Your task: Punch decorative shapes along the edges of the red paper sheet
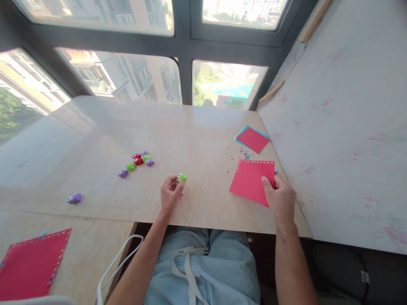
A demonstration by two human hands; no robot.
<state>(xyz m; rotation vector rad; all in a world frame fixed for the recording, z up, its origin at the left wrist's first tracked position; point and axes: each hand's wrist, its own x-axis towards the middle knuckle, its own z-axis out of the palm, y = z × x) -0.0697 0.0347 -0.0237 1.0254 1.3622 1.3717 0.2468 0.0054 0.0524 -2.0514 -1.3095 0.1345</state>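
Little green punch is pinched tight in the grip of the left hand low over the surface, while the right hand has thumb and fingers clamped on a red paper sheet further right.

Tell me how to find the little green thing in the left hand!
Start at the big beige table under the windows, then find the left hand near its front edge. The small green punch sits pinched in its fingertips. It is the only one held; the other green ones lie loose in a cluster farther left.
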